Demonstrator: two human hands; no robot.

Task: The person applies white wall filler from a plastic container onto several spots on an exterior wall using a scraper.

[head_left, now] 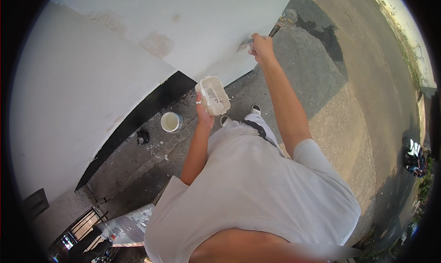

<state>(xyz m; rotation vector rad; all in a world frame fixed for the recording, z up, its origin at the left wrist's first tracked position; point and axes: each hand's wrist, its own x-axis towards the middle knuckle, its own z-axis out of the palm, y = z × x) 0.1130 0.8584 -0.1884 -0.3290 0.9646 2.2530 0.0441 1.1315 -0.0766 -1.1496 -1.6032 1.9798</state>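
Observation:
My left hand (204, 116) grips a rectangular translucent plastic tub (213, 95) by its side, with the opening turned up toward me. Whitish paste is smeared over the tub's inside. Farther out, my right hand (262, 48) is closed around a putty knife (246, 44), whose blade lies at the face of the white wall (197, 33). The fingers partly hide the knife, and a dark handle end sticks out behind the hand. Bare, brownish patches (157, 44) show on the wall to the left of the blade.
A white bucket (171, 122) stands on the stained concrete below the wall, with a crumpled black thing (143, 136) beside it. Between the wall's lower edge and the ground is a dark gap (138, 120). A paint-spattered board (128, 226) is at lower left; a parked motorcycle (415, 157) is far right.

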